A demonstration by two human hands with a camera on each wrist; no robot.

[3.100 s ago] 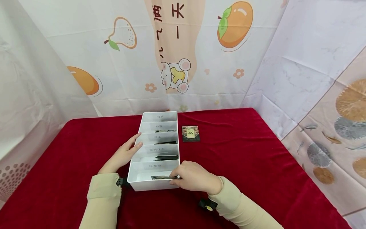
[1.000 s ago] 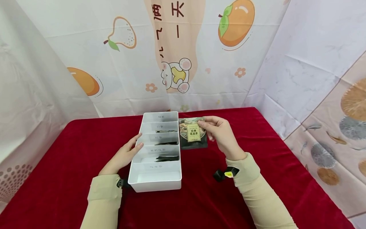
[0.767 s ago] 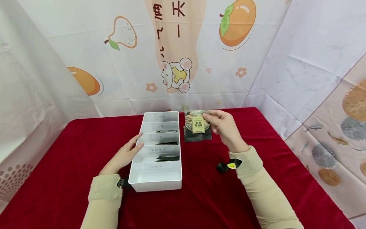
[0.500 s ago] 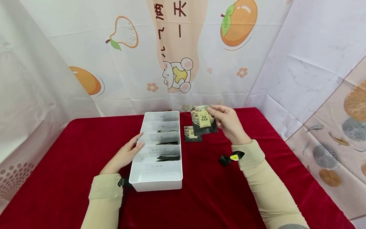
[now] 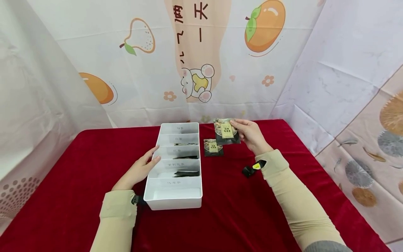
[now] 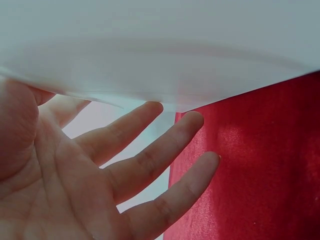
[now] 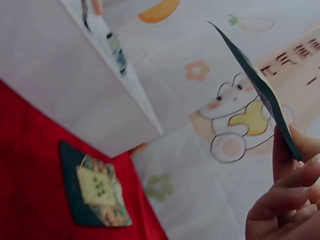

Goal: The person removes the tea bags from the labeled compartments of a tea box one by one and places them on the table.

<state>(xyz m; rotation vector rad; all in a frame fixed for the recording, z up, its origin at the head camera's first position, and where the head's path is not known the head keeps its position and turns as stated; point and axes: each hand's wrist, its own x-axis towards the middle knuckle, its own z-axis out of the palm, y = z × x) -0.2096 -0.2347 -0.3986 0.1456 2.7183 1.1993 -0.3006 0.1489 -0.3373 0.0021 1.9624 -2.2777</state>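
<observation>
My right hand pinches a flat tea bag sachet by its upper right corner, thumb in front. The sachet, dark with a pale yellow label, is raised and partly overlaps a matching sachet lying on the cloth. Seen edge-on in the right wrist view, the held sachet sits between thumb and fingers. A white divided box stands to the left. Against its left side rests my left hand, thumb and index at the rim; in the left wrist view its other fingers are extended and spread.
Dark sachets stand in the box's middle compartments, such as the black ones near the front, and a lighter one farther back. Each compartment has a written label. A red cloth covers the table; a printed curtain hangs behind it.
The right hand has taken the sachet out of the front compartment and moved it back and right, past the box, over the sachet on the cloth. The left hand has stayed at the box.
</observation>
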